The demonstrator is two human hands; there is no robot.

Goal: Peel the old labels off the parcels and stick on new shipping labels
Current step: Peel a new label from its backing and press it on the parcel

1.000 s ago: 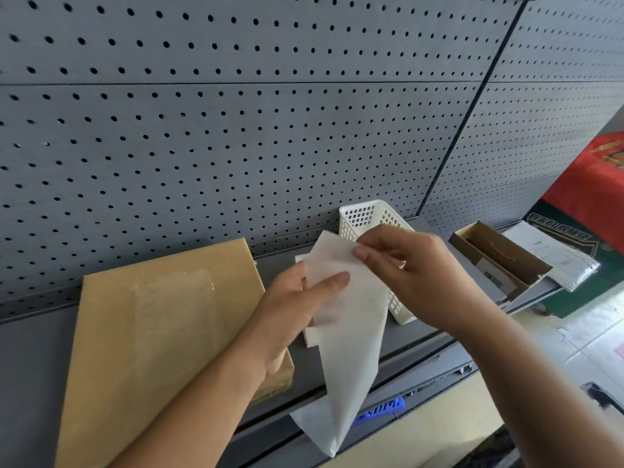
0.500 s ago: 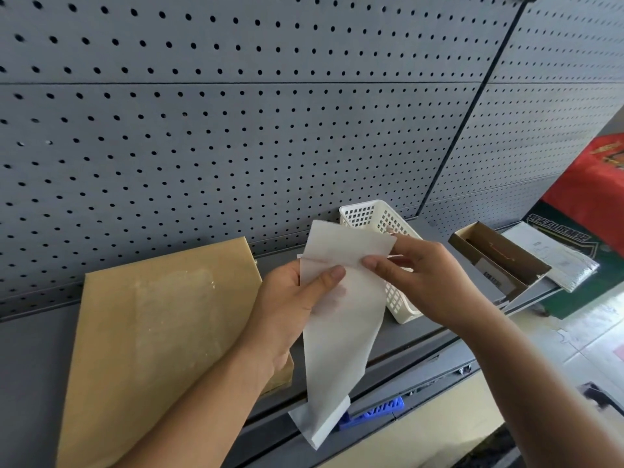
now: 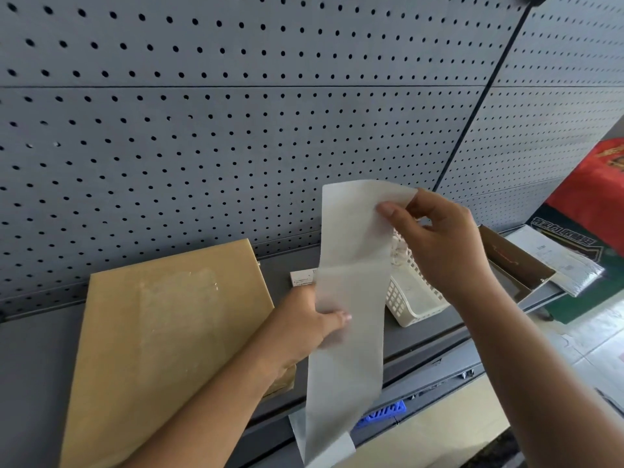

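Watched from my remote desk: above the shelf's (image 3: 33, 366) front edge, the right hand (image 3: 439, 244) pinches a near-upright white label strip (image 3: 351, 366) at its top corner, the left hand (image 3: 304, 325) pinching mid-length (nearer the brown parcel (image 3: 162, 332), flat to its left).

Your right hand (image 3: 442, 244) has lifted the top of the white label strip (image 3: 347, 366) higher, unfolding it. Your left hand (image 3: 297, 327) now pinches it lower down

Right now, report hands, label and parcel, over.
Left hand pinches label strip mid-length, right hand its top corner. Brown parcel flat on shelf, no new label. White basket beside it.
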